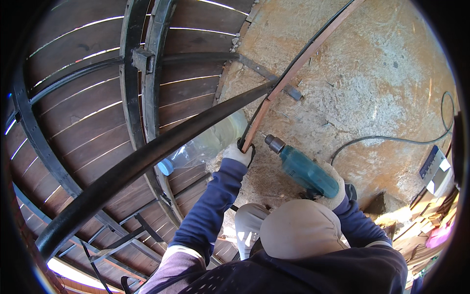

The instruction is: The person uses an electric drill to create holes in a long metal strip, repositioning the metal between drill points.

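My left hand, in a whitish glove, is closed round the lower end of a long, narrow bar with a reddish-brown face and a black edge. The bar slants up to the top right. In my right hand, also gloved, is a teal power drill with a dark chuck. The drill's thin bit points toward the bar near my left hand; whether it touches cannot be made out. My right fingers are partly hidden behind the drill body.
A thick black tube crosses from lower left to the bar. Left of it stands a plank wall with dark metal framing. A large clear plastic bottle with a blue cap lies by my left hand. A cable curves over the stained concrete floor.
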`<state>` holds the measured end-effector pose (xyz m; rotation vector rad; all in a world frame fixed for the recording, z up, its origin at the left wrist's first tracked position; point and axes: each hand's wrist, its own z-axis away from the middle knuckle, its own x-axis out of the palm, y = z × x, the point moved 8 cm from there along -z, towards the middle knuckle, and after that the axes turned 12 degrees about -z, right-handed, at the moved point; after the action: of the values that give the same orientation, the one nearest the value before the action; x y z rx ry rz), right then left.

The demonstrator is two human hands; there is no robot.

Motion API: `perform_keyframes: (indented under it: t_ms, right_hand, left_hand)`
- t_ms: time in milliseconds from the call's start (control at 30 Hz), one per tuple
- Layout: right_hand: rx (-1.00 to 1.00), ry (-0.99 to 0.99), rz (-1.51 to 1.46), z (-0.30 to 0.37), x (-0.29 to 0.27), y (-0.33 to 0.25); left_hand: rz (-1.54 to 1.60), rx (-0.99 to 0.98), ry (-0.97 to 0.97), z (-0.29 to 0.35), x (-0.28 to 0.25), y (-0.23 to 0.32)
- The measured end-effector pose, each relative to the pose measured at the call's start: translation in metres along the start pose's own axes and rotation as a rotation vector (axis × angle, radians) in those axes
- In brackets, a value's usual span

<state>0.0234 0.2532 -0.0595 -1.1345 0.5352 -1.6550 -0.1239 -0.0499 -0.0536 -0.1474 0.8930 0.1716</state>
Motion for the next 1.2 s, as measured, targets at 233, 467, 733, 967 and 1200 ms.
perform_keyframes:
  t_ms: [233, 467, 733, 967, 1200]
  right_hand:
    - [-0.004, 0.006, -0.1, 0.0, -0.001, 0.011]
    - [-0.02, 0.001, 0.002, -0.005, 0.002, -0.007]
    - [-0.157, -0.052, 0.2, -0.01, 0.008, -0.032]
    - [-0.089, -0.027, 0.091, -0.009, 0.004, -0.015]
    - [-0.034, -0.07, 0.119, -0.01, 0.004, -0.011]
  left_hand:
    - [0.091, -0.004, -0.007, 0.001, -0.003, 0.003]
    - [0.089, -0.013, -0.023, -0.005, 0.005, -0.007]
    - [0.027, 0.015, 0.031, 0.002, -0.007, 0.006]
    - [0.025, -0.041, -0.013, 0.004, -0.005, 0.005]
    - [0.065, -0.046, -0.051, 0.0, 0.002, -0.006]
